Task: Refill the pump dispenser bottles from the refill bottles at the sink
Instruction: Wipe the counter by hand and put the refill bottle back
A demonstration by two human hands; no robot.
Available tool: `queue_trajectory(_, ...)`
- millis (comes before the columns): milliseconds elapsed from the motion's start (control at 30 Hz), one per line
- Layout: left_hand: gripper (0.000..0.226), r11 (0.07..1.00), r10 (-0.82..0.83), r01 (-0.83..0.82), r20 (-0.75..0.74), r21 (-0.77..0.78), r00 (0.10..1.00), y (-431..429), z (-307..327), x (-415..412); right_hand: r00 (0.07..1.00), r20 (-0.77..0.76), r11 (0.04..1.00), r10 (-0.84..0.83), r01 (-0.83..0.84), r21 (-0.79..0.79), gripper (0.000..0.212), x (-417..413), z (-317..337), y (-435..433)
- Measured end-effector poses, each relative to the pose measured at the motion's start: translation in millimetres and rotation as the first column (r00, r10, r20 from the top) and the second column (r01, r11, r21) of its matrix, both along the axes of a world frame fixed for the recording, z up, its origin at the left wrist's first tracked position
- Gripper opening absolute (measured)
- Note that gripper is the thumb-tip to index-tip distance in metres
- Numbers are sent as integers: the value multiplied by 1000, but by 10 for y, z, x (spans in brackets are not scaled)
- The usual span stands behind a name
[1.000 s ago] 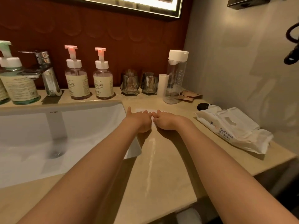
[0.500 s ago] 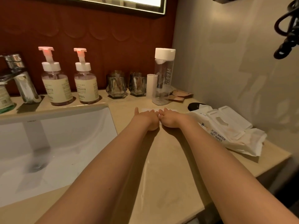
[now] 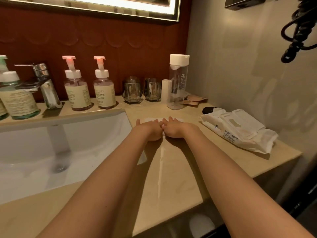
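Two clear pump dispenser bottles with pink pump heads, one on the left (image 3: 77,92) and one on the right (image 3: 104,91), stand on the ledge behind the sink (image 3: 96,134). At the far left edge stands a larger green-tinted pump bottle (image 3: 18,100). A tall clear bottle with a white flip cap (image 3: 178,83) stands at the back right. My left hand (image 3: 148,130) and my right hand (image 3: 175,130) lie side by side, palms down, on a white sheet (image 3: 179,119) on the counter. Neither hand holds a bottle.
A chrome tap (image 3: 46,86) rises behind the basin. Two glass tumblers (image 3: 142,91) and a small white tube (image 3: 166,91) stand by the tall bottle. A pack of wet wipes (image 3: 238,133) lies on the right counter. A black coiled cord (image 3: 298,30) hangs on the wall.
My hands stay together on the white sheet. The view swung right, then back left, so the tap and green bottle are in sight again.
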State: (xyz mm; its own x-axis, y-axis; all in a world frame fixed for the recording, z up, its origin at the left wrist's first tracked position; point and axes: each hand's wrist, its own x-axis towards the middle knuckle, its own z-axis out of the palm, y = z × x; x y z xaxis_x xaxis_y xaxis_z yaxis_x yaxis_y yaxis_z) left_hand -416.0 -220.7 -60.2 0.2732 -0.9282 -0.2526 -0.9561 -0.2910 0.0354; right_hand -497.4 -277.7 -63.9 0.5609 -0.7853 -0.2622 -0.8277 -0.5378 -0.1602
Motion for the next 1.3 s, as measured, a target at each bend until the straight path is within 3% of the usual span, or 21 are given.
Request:
queue_trajectory(200, 50, 1000, -27, 27, -36, -13, 999, 469, 12, -26, 999, -3, 998, 42, -42, 37, 52, -116, 34, 421)
queue_trajectory(600, 53, 998, -60, 61, 77, -2, 995, 985, -14, -485, 996, -57, 998, 66, -64, 24, 54, -473, 43, 887)
queue_trajectory(900, 53, 996, -85, 84, 136, 16, 987, 757, -9, -644, 996, -66, 998, 59, -56, 43, 58, -657, 59, 650)
queue_trajectory(1300, 53, 984, -175, 177, 69, -10, 982, 442, -1, -1183, 996, -57, 997, -76, 76, 3, 55, -1241, 13, 394)
